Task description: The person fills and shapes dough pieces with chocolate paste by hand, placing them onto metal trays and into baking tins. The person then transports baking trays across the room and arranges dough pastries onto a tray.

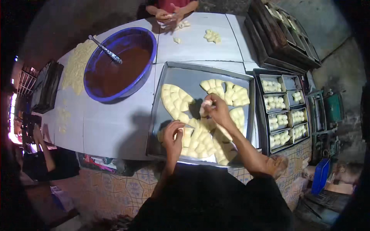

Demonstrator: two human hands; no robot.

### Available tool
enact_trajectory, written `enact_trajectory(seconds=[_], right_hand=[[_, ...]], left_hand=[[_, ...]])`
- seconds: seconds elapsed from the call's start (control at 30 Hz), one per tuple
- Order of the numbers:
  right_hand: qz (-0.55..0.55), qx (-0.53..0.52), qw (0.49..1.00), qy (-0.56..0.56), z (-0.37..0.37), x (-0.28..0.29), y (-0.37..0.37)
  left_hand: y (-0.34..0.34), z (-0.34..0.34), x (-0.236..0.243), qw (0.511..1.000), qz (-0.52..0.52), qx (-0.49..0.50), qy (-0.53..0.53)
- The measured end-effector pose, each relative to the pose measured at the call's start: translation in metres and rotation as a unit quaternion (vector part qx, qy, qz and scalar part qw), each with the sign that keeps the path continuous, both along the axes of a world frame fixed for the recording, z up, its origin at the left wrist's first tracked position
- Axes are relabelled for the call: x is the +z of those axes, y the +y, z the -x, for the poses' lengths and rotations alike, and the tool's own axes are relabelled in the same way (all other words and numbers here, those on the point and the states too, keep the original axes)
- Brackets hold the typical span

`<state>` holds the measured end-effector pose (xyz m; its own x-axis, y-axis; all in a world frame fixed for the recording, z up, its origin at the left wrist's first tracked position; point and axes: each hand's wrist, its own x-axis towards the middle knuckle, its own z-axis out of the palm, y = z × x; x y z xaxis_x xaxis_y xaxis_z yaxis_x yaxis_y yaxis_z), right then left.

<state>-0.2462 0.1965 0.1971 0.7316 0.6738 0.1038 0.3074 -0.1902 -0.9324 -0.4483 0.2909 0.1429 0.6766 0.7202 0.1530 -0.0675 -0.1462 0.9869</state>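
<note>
A large grey metal tray (189, 73) lies in front of me, holding pale yellow dough pieces (176, 101) pressed together in rows and clusters. My right hand (219, 111) is over the middle of the tray, fingers pinched on a small piece of dough (206, 107). At the tray's left side, my left hand (173, 136) rests by the lower dough cluster (198, 142), its thumb apart from bent fingers and nothing visible between them. Part of the dough is hidden under my hands.
Left of the tray stands a blue basin (88, 82) of brown filling with a metal-handled tool (106, 50). Flattened dough (77, 65) lies beyond it. Opposite, a co-worker's hands (169, 17) handle dough. Dark compartmented pans (283, 107) with dough balls stand right; stacked pans (269, 34) behind.
</note>
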Motion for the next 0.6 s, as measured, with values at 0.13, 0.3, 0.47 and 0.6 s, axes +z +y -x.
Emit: enact_trajectory(seconds=[0.13,0.3,0.47,0.6], right_hand=[[-0.226,-0.003,0.957,0.183,0.016,0.080,-0.004],[-0.182,0.010,0.972,0.148,0.077,0.074,0.019],[-0.109,0.005,0.994,0.010,0.078,0.044,0.053],[-0.210,0.132,0.967,-0.061,0.086,0.039,0.071]], left_hand=[[0.012,-0.013,0.074,0.988,0.102,-0.104,-0.059],[0.024,-0.032,0.101,0.993,0.017,-0.077,-0.083],[0.026,-0.029,0.085,0.987,0.092,0.072,-0.108],[0.043,-0.020,0.063,0.837,0.510,-0.083,-0.178]])
